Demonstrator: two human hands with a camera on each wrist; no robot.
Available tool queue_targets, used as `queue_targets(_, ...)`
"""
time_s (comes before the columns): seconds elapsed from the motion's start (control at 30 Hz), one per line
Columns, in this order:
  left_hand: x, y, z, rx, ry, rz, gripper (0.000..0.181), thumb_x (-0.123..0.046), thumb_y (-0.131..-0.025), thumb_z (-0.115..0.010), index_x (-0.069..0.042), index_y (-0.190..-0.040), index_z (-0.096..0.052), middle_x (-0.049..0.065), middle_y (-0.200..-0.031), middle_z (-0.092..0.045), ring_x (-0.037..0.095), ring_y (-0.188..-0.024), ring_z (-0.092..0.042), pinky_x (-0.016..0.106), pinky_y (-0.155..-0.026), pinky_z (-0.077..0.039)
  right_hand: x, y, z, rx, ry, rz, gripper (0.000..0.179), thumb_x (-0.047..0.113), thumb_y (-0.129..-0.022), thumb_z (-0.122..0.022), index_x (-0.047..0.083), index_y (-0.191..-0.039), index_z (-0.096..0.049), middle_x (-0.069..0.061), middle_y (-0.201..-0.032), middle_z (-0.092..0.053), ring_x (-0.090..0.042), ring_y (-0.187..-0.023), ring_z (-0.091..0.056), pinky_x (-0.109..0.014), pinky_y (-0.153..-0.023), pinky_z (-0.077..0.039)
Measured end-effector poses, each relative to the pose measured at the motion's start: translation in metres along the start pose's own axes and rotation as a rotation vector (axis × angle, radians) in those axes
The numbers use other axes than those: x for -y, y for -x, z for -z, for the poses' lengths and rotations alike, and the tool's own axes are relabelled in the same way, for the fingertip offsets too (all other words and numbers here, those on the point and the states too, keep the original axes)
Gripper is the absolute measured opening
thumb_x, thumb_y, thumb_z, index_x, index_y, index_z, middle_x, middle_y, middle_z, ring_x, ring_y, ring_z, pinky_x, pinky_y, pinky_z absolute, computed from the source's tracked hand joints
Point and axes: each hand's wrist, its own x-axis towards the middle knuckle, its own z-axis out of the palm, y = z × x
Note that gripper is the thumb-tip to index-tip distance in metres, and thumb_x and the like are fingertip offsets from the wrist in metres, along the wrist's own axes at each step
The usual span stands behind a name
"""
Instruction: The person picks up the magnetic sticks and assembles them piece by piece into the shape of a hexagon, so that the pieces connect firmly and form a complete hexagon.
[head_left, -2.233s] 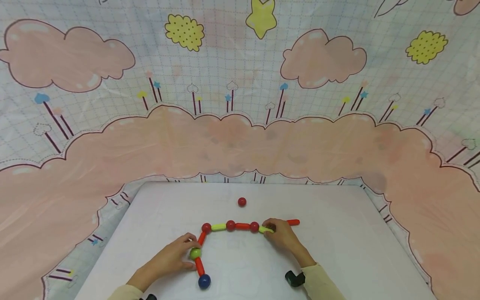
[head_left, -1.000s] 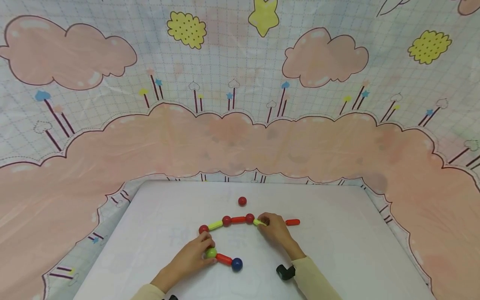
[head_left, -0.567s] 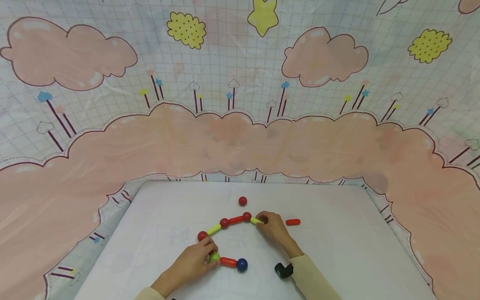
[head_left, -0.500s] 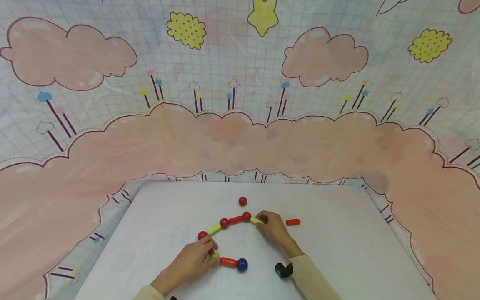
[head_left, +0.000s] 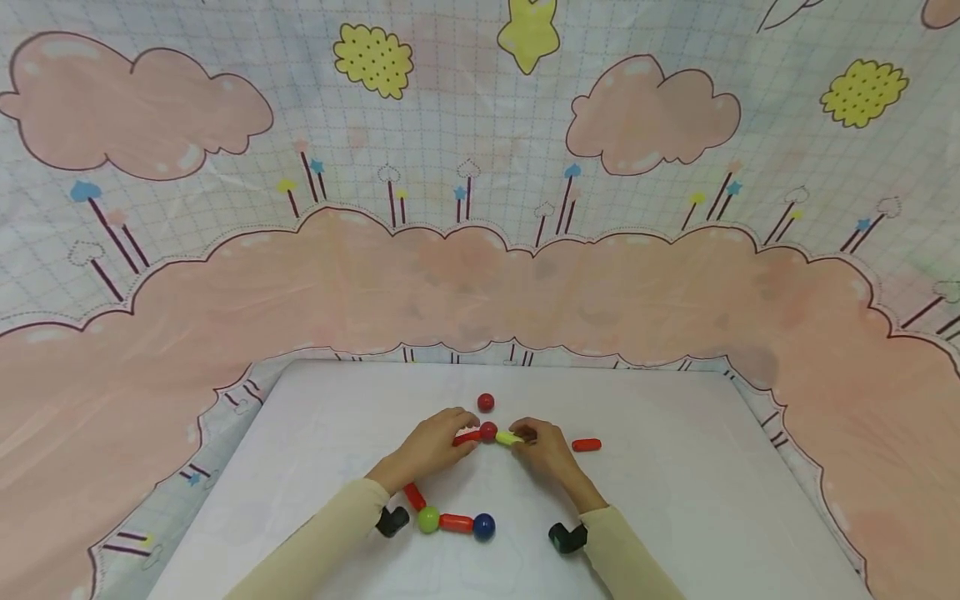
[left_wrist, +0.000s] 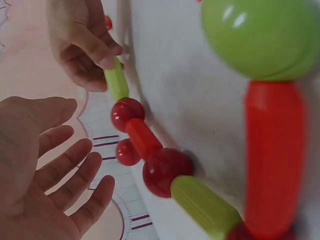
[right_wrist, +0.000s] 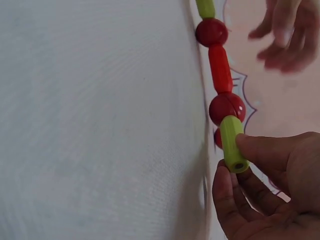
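A chain of red and yellow-green rods joined by balls curves across the white table. My right hand (head_left: 547,450) pinches the yellow-green rod (right_wrist: 231,142) at one end between thumb and fingers. Beside that rod sits a dark red ball (right_wrist: 227,108), followed by a red rod (right_wrist: 220,67). My left hand (head_left: 431,450) hovers above the chain's middle, fingers spread and holding nothing; in the head view it hides part of the chain. Lower down, the green ball (head_left: 428,520), a red rod (head_left: 457,523) and the blue ball (head_left: 484,527) form the other end.
A single red ball (head_left: 486,402) lies behind the chain. Right of my right hand is a loose red rod (head_left: 587,445). The white tabletop (head_left: 675,467) ends at a patterned cloth backdrop (head_left: 480,292). Black wrist devices show at both sleeves.
The chain has bent, its blue-ball end swinging rightward. My left hand has let go near the green ball and moved up and right over the chain. The right hand keeps its pinch, shifted slightly left.
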Motion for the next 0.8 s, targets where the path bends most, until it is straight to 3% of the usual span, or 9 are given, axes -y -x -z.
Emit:
queue_targets(0.13, 0.006, -0.030, -0.016, 0.041, -0.009, -0.024, 0.037, -0.026, -0.091, -0.070, -0.015, -0.125, -0.062, 0.007, -0.129, -0.063, 0.025, -0.123, -0.057, 0.045, -0.104, -0.047, -0.003, -0.002, 0.002, 0.006, -0.021, 0.043, 0.023, 0.004, -0.086, -0.071, 0.010, -0.108, -0.069, -0.009, -0.106, -0.070, -0.022, -0.097, -0.066, -0.041, -0.089, -0.055)
queue_targets(0.3, 0.008, -0.053, -0.027, 0.115, 0.069, -0.036, 0.038, -0.023, -0.089, -0.072, -0.012, -0.124, -0.062, 0.007, -0.124, -0.065, 0.023, -0.113, -0.059, 0.043, -0.103, -0.048, -0.003, -0.003, 0.005, -0.001, -0.033, 0.046, 0.021, 0.004, -0.086, -0.072, 0.009, -0.106, -0.068, -0.008, -0.104, -0.071, -0.023, -0.096, -0.067, -0.040, -0.087, -0.056)
queue_targets(0.5, 0.011, -0.060, -0.035, 0.160, 0.184, -0.028, 0.029, -0.018, -0.090, -0.071, -0.013, -0.118, -0.066, 0.004, -0.115, -0.067, 0.016, -0.102, -0.058, 0.037, -0.096, -0.050, 0.000, -0.002, 0.006, -0.015, -0.076, 0.050, 0.019, 0.002, -0.084, -0.073, 0.007, -0.101, -0.068, -0.009, -0.100, -0.072, -0.021, -0.092, -0.068, -0.036, -0.083, -0.057)
queue_targets(0.8, 0.014, -0.057, -0.036, 0.150, 0.206, -0.054, 0.020, -0.015, -0.088, -0.073, -0.014, -0.108, -0.069, 0.001, -0.106, -0.068, 0.014, -0.098, -0.058, 0.036, -0.095, -0.050, 0.001, -0.002, 0.006, -0.008, -0.108, 0.064, 0.014, 0.005, -0.087, -0.072, 0.007, -0.100, -0.068, -0.009, -0.098, -0.071, -0.020, -0.090, -0.068, -0.030, -0.077, -0.057)
